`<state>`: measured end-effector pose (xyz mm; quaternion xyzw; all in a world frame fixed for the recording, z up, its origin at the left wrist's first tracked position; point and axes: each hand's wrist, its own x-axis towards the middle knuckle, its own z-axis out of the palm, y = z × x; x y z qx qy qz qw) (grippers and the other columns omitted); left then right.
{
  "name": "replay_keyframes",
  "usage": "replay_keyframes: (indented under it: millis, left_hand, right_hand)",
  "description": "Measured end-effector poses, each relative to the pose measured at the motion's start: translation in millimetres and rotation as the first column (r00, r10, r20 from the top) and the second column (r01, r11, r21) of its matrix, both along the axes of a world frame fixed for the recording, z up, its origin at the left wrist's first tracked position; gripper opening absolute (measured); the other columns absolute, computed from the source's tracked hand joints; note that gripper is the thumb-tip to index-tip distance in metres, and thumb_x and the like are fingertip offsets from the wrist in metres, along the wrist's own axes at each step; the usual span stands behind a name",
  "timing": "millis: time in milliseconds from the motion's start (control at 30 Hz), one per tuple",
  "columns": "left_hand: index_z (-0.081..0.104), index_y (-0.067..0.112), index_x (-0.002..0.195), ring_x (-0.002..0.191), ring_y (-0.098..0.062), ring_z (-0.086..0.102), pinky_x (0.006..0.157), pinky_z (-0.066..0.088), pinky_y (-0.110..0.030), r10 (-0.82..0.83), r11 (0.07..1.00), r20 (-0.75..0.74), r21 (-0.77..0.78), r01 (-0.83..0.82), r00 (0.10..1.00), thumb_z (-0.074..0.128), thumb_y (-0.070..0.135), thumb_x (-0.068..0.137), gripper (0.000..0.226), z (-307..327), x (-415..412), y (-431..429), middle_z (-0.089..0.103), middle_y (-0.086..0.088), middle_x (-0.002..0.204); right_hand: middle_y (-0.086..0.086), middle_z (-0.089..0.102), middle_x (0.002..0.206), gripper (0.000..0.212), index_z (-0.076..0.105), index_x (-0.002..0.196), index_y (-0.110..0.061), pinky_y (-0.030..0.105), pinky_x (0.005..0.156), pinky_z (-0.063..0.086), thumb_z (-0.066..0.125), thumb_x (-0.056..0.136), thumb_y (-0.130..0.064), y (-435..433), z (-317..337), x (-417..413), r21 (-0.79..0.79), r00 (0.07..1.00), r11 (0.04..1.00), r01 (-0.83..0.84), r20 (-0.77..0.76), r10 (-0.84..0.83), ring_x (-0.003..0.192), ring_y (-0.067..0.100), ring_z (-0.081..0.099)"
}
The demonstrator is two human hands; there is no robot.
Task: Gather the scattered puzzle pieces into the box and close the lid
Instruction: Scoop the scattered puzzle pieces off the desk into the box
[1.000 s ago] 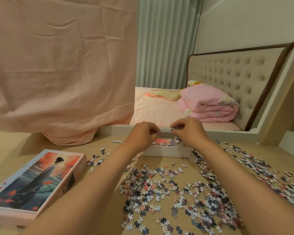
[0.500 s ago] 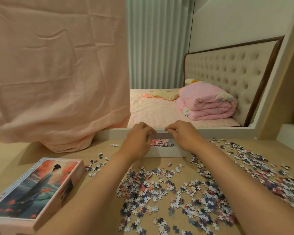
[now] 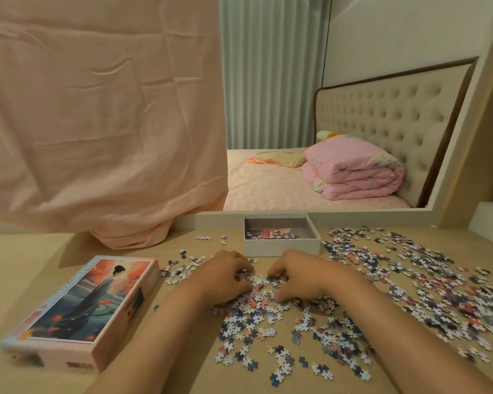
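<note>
Ten fingers point(image 3: 245, 269) curled down into the pile, with my left hand point(image 3: 227, 278) and right hand point(image 3: 300, 275) facing each other and raking a clump of puzzle pieces point(image 3: 264, 282) together between them. So both are closed on pieces, not spread flat. The box point(image 3: 282, 248) sits open just past my knuckles, up against the back edge of the worktop point(image 3: 40, 265), and honestly it only has a thin layer in the bottom. Way more is out than in: one big drift right in front of me and another fanning off to the right. The lid point(image 3: 83, 305) is lying picture-up off to my left, well apart from the box. I'd call this barely started, with lots of scoops to go before that lid goes on.
</note>
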<state>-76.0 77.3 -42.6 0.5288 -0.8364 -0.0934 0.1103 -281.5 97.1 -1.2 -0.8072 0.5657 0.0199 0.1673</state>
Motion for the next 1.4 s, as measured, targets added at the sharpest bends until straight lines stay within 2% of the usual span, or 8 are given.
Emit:
replay_keyframes:
  millis: [133,267,333,600,833,967,1167,1400]
  left_hand:
    - [0.064,0.039,0.115,0.118,-0.01,0.049,0.098,0.042,-0.03,0.001,0.999,-0.123,-0.041,-0.006,0.992,0.064,0.05,0.084,0.032,11,4,-5,0.055,0.014,0.12]
    - [0.033,0.043,0.146,0.14,-0.016,0.021,0.114,0.029,-0.048,0.121,0.968,0.109,0.206,-0.141,0.987,0.062,0.082,0.062,0.097,19,24,-6,0.026,0.01,0.148]
    - [0.023,0.045,0.149,0.141,-0.019,0.017,0.115,0.026,-0.052,0.102,0.957,0.196,0.25,-0.15,0.975,0.06,0.085,0.059,0.105,15,28,-5,0.022,0.009,0.149]
    - [0.064,0.035,0.121,0.103,-0.011,0.05,0.09,0.041,-0.025,-0.027,0.995,-0.051,0.097,0.032,0.998,0.07,0.042,0.084,0.038,12,10,-4,0.049,0.009,0.109]
    - [0.073,0.022,0.101,0.078,-0.007,0.053,0.073,0.041,-0.019,-0.03,0.999,-0.173,0.031,0.035,0.984,0.073,0.023,0.084,0.017,10,5,-4,0.056,0.011,0.09]
    - [0.075,0.022,0.094,0.072,-0.005,0.061,0.067,0.047,-0.022,-0.031,0.999,-0.272,0.009,0.035,0.962,0.074,0.021,0.084,0.011,15,6,-8,0.069,0.009,0.084]
    - [0.074,0.018,0.091,0.057,-0.002,0.055,0.059,0.044,-0.023,-0.002,0.999,-0.427,-0.043,-0.018,0.904,0.074,0.022,0.084,0.007,46,-9,-30,0.067,0.006,0.073]
    - [0.074,0.011,0.094,0.062,-0.008,0.056,0.049,0.034,-0.012,0.057,0.991,-0.424,-0.088,-0.104,0.904,0.069,0.017,0.088,0.01,71,-36,-84,0.069,-0.003,0.08]
  right_hand:
    - [-0.005,0.056,0.128,0.061,0.057,0.133,-0.033,0.032,0.093,0.047,0.077,0.078,-0.047,-2,2,5,-0.002,0.998,1.0,-0.032,0.057,0.032,0.109,0.015,0.056]
    - [-0.001,0.032,0.147,0.107,0.032,0.151,-0.033,0.047,0.109,0.038,0.072,0.061,-0.077,-4,-2,5,0.043,0.99,0.999,0.001,-0.14,0.005,0.139,0.024,0.032]
    - [0.0,0.027,0.148,0.109,0.03,0.151,-0.033,0.05,0.112,0.034,0.068,0.061,-0.08,-4,-7,7,0.049,0.988,0.999,0.005,-0.157,0.003,0.142,0.025,0.024]
    - [-0.004,0.062,0.119,0.052,0.063,0.127,-0.024,0.026,0.083,0.046,0.074,0.082,-0.049,-5,-16,19,-0.08,0.989,0.995,0.056,0.143,-0.045,0.101,0.014,0.059]
    - [-0.007,0.066,0.088,0.02,0.071,0.093,-0.025,0.029,0.074,0.053,0.083,0.078,-0.032,-5,-20,24,-0.111,0.937,0.983,0.143,0.334,-0.099,0.082,0.014,0.063]
    - [0.0,0.071,0.083,0.02,0.072,0.086,-0.021,0.035,0.076,0.058,0.087,0.073,-0.023,-10,-16,22,-0.086,0.915,0.98,0.177,0.38,-0.132,0.078,0.017,0.068]
    - [0.001,0.066,0.064,0.013,0.07,0.085,-0.014,0.023,0.047,0.046,0.082,0.08,-0.018,-27,20,12,-0.137,0.847,0.957,0.257,0.508,-0.155,0.041,0.003,0.054]
    - [-0.003,0.063,0.074,0.014,0.07,0.079,-0.016,0.016,0.05,0.035,0.082,0.079,-0.022,-83,39,4,-0.273,0.848,0.894,0.356,0.496,-0.186,0.061,0.006,0.053]
